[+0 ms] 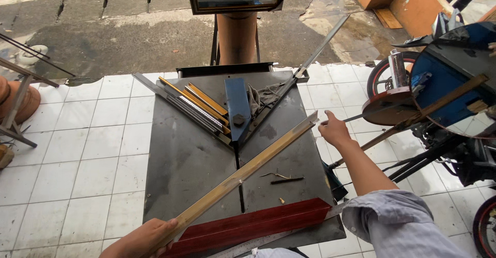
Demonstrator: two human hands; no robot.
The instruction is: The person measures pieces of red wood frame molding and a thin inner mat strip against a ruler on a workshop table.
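Note:
A long pale wooden moulding strip (248,169) lies diagonally across a dark metal work table (181,160), from the lower left to the upper right. My left hand (147,240) grips its near end at the table's front edge. My right hand (335,130) reaches out past the table's right side, right beside the strip's far mitred end; whether it touches the strip I cannot tell. A dark red moulding piece (248,226) rests along the table's front edge. A blue V-shaped cutter head (237,105) sits at the middle of the table's angled fences.
Several gold and silver strips (199,105) lie against the left fence. A pencil and wood chips (287,179) sit on the table. A long metal bar (320,46) runs up right. A motorcycle (444,92) stands close at the right. White floor tiles (77,144) surround the table.

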